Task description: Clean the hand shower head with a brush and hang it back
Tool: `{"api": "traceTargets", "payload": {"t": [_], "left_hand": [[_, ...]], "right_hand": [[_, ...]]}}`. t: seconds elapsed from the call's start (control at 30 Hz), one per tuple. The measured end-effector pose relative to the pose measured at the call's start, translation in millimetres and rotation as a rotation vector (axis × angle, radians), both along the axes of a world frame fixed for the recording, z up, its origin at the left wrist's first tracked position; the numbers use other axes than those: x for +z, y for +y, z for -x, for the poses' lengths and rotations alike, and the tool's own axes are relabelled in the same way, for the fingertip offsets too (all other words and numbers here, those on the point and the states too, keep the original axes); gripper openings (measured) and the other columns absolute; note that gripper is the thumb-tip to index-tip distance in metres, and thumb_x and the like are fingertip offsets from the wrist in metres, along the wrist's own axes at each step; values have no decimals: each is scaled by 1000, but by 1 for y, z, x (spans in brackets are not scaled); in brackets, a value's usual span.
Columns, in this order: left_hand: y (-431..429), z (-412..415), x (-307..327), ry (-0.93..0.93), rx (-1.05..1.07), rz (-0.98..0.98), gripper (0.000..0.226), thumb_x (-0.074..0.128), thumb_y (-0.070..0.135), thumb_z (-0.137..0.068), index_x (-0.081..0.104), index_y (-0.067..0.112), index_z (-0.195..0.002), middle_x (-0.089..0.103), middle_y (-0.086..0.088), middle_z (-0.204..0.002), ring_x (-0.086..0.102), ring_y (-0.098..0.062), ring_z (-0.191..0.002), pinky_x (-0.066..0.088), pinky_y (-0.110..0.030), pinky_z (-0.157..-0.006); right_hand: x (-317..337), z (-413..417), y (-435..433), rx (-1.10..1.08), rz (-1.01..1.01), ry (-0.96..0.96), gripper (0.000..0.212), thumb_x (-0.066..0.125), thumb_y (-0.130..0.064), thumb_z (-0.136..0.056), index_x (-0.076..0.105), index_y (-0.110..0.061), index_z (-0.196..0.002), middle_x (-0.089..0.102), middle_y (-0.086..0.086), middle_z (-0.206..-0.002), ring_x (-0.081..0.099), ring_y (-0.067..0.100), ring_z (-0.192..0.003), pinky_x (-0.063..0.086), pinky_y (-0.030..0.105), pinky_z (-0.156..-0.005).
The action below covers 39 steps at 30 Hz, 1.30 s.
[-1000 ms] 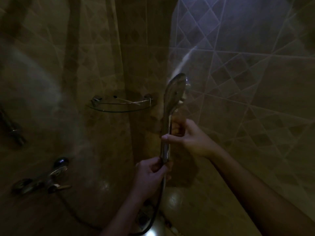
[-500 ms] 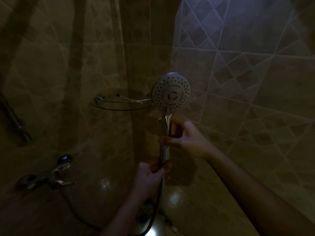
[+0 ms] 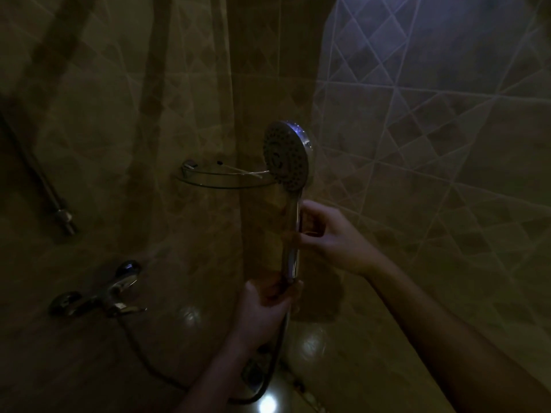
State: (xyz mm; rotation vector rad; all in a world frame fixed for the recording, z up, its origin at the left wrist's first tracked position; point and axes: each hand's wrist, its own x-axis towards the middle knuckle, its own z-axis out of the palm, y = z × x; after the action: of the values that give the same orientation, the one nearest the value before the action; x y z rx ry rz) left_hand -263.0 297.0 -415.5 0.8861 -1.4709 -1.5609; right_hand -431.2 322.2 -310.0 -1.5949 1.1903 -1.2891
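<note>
Near the centre of the frame, the round chrome hand shower head [image 3: 285, 156] stands upright on its long metal handle, its nozzle face turned toward the left of the frame and partly toward the camera. The left hand [image 3: 265, 311], in the lower centre, is closed around the bottom end of the handle where the dark flexible hose [image 3: 275, 362] leaves it and loops down toward the floor. The right hand [image 3: 331, 234], coming in from the lower right, is curled loosely at the middle of the handle, thumb and fingers pinching it rather than wrapping it fully.

No brush shows in either hand or anywhere in the dim picture, so this looks like an inspection or turning step, the head being rotated to check its face; whether the scrubbing is finished cannot be told from here. Behind the head, the curved glass corner shelf [image 3: 220, 181] sits at the wall corner, and the chrome mixer tap [image 3: 98, 293] is at the lower left.

A wall holder is not clearly seen; a metal rod [image 3: 61, 216] at the left edge may belong to it. Hanging back would call for lifting the head there while one hand guides the hose clear of the tap.
</note>
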Motion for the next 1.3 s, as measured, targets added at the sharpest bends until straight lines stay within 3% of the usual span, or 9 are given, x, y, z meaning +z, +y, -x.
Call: {"api": "traceTargets", "payload": {"t": [0.13,0.3,0.5,0.7,0.87,1.0,1.1,1.23,1.3], "left_hand": [[4,-6,4,42,-15,-6,4,78,7,-81,78,9,-78,76,-7,-72,69,-18,-66,58,-32,-65],[7,-12,6,-15,-17,67,4,83,31,-78,81,32,-74,77,-19,-82,71,-25,-68,59,-57,-74],[6,-19,6,-65,-1,56,2,78,24,-84,80,23,-84,77,-18,-85,74,-26,-73,57,-63,-80],[5,-23,8,-83,35,145,14,78,18,-84,76,4,-86,76,-17,-76,75,-32,-68,61,-57,-69],[3,-27,10,-82,55,169,10,75,11,-86,75,2,-88,77,-12,-75,74,-25,-62,61,-39,-60],[5,-28,7,-103,60,159,15,78,16,-84,75,1,-85,77,-15,-75,75,-34,-69,62,-48,-66],[4,-30,4,-110,69,147,22,79,24,-79,75,3,-82,77,-15,-74,75,-37,-70,60,-53,-65],[0,-30,3,-104,75,120,10,78,13,-83,76,3,-83,78,-16,-77,76,-33,-70,62,-47,-66],[1,-29,3,-101,77,111,4,77,8,-84,77,5,-82,78,-16,-76,75,-28,-65,59,-39,-63]], "right_hand": [[2,-1,2,89,-88,-102,45,61,2,-88,53,-3,-132,70,2,-120,66,18,-117,56,32,-97],[5,-11,4,66,-61,-31,42,67,-9,-84,57,-20,-123,72,-11,-108,69,13,-108,57,29,-89],[5,-4,0,118,-112,-34,47,63,-2,-90,55,-13,-134,65,9,-128,62,28,-125,51,48,-105],[8,-19,-5,-86,67,242,46,80,-22,-80,59,-2,-116,68,14,-100,71,23,-90,60,40,-77],[7,-12,0,57,-48,96,41,66,-3,-89,56,0,-128,67,8,-120,67,21,-115,56,41,-99],[6,-23,-4,-45,-19,240,35,79,-34,-77,65,-18,-104,66,1,-98,69,22,-93,59,43,-82],[5,-26,-3,-38,-21,275,46,74,-41,-79,64,-15,-116,68,-1,-107,68,17,-103,57,40,-88],[4,-14,2,35,-169,106,35,69,-14,-88,60,-25,-120,65,0,-121,66,3,-113,53,38,-102],[2,-16,1,-8,-118,130,39,71,-10,-87,61,-20,-124,66,4,-122,67,16,-114,54,47,-100]]}}
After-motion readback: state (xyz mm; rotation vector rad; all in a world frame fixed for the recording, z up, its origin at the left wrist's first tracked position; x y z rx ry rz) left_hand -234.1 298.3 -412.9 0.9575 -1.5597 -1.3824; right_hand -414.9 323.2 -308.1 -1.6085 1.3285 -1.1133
